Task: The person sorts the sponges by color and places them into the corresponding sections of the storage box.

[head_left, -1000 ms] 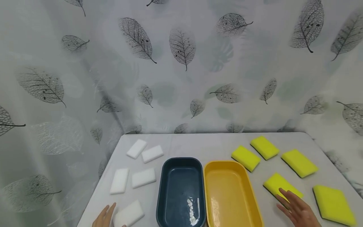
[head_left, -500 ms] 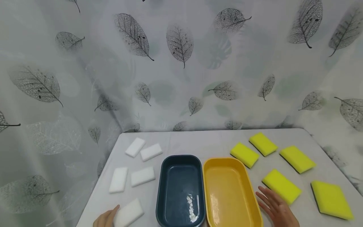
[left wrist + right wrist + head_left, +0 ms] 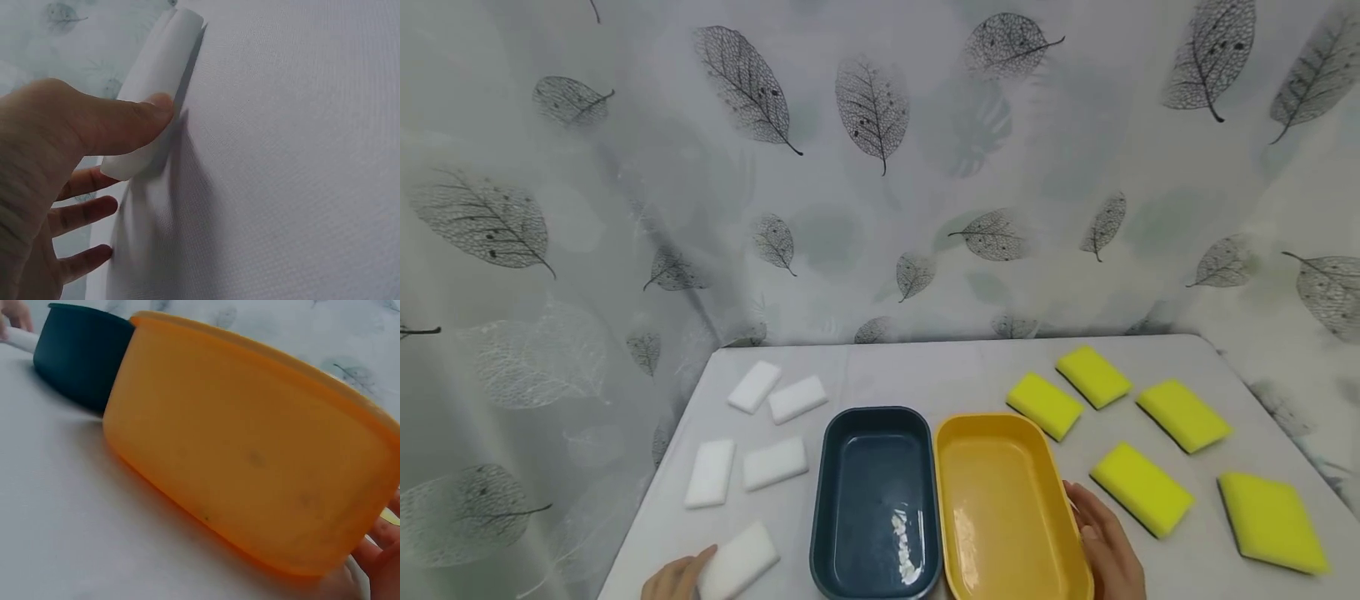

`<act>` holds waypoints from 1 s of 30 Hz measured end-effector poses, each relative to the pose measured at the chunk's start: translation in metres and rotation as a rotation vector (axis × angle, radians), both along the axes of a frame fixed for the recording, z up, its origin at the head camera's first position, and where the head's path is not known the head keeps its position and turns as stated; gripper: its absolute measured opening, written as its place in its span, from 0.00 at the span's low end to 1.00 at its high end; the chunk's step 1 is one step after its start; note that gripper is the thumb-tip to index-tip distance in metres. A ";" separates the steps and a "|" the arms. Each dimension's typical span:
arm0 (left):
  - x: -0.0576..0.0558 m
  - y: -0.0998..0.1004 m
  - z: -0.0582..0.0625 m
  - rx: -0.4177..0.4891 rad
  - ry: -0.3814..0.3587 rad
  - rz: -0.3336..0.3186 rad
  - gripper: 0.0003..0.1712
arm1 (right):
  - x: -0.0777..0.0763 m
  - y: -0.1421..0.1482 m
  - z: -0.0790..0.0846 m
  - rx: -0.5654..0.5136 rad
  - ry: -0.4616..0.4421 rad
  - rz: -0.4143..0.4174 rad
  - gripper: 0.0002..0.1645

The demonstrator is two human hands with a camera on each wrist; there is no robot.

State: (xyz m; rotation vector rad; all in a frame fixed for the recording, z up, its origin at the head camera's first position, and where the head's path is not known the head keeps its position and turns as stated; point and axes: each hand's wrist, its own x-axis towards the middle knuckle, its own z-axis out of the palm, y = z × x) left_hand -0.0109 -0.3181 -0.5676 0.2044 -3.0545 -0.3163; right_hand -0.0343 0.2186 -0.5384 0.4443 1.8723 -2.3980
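Left fingers (image 3: 132, 128) pinching white sponge (image 3: 159, 62), right fingers (image 3: 1094, 506) seemingly loose, touching tray (image 3: 1003, 500)

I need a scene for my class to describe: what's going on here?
A person's left hand pinches the nearest white block. Their right hand is at the right side of the yellow tray. A dark blue tray stands left of it. Four other white blocks lie leftward, five yellow sponges rightward, all outside the trays.
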 end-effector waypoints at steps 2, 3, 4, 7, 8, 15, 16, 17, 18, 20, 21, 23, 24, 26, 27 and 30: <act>0.000 0.002 0.001 0.017 0.054 0.004 0.47 | -0.001 -0.003 0.001 0.070 -0.010 -0.006 0.38; 0.001 0.004 0.003 0.029 0.073 0.011 0.46 | -0.002 -0.004 0.001 0.100 -0.017 -0.012 0.38; 0.001 0.006 0.005 0.039 0.092 0.016 0.45 | -0.002 -0.005 0.000 0.128 -0.014 -0.020 0.38; 0.002 0.012 0.013 0.066 0.169 0.004 0.43 | -0.004 -0.008 -0.001 0.196 -0.019 -0.046 0.37; 0.001 0.014 0.017 0.074 0.210 -0.010 0.42 | -0.005 -0.009 -0.002 0.211 -0.027 -0.056 0.37; -0.013 0.020 0.032 0.084 0.549 -0.202 0.42 | -0.005 -0.014 -0.003 0.283 -0.074 -0.100 0.31; -0.015 0.020 0.035 0.078 0.571 -0.219 0.43 | -0.005 -0.015 -0.002 0.279 -0.074 -0.103 0.31; -0.016 0.021 0.038 0.081 0.592 -0.232 0.43 | -0.004 -0.016 -0.002 0.276 -0.072 -0.105 0.31; -0.016 0.021 0.041 0.082 0.610 -0.244 0.43 | -0.004 -0.017 -0.002 0.277 -0.069 -0.108 0.30; -0.018 0.023 0.048 0.094 0.635 -0.260 0.42 | -0.004 -0.018 -0.001 0.271 -0.068 -0.109 0.30; -0.019 0.025 0.052 0.103 0.653 -0.271 0.40 | -0.004 -0.019 0.000 0.265 -0.074 -0.106 0.30; -0.021 0.029 0.059 0.126 0.684 -0.297 0.39 | -0.005 -0.019 0.000 0.259 -0.080 -0.103 0.30; -0.022 0.032 0.063 0.133 0.695 -0.310 0.40 | -0.006 -0.019 0.001 0.257 -0.086 -0.100 0.31; -0.024 0.040 0.070 0.150 0.703 -0.324 0.41 | -0.007 -0.018 0.002 0.247 -0.088 -0.092 0.31; -0.026 0.044 0.073 0.154 0.704 -0.331 0.43 | -0.008 -0.018 0.002 0.241 -0.078 -0.091 0.31; -0.030 0.057 0.082 0.169 0.678 -0.357 0.42 | -0.009 -0.015 0.001 0.217 -0.023 -0.077 0.31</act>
